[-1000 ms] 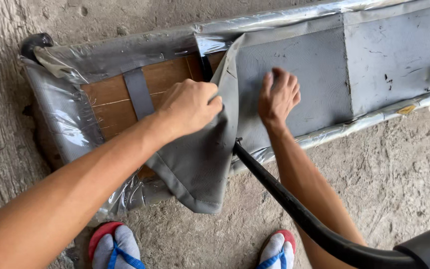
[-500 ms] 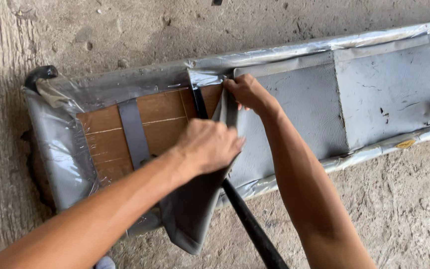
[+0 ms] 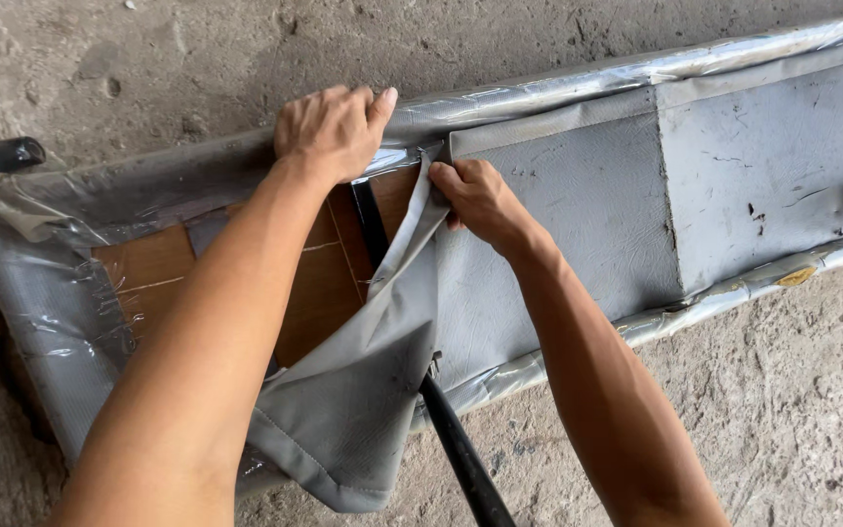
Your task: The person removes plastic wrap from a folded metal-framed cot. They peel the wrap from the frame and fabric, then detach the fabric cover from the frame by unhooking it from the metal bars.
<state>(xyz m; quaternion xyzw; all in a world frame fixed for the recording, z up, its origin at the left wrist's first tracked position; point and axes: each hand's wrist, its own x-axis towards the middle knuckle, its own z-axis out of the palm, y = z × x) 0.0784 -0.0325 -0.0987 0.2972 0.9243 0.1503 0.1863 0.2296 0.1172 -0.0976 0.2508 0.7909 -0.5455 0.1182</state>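
black bar (image 3: pixel 371 222) crossing opening, flap (image 3: pixel 363 390) hanging

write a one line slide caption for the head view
Left hand presses the plastic-wrapped seat edge while right hand pulls the loose grey fabric flap off the wooden base.

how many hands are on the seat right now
2. The left hand grips the plastic-wrapped top edge of the seat. The right hand pinches the loose grey flap near its upper corner. No other hands show.

I see a plain grey loose fabric cover flap (image 3: pixel 363 390) over a brown grained wooden panel (image 3: pixel 319 293), crossed by a black metal bar (image 3: pixel 461 454).
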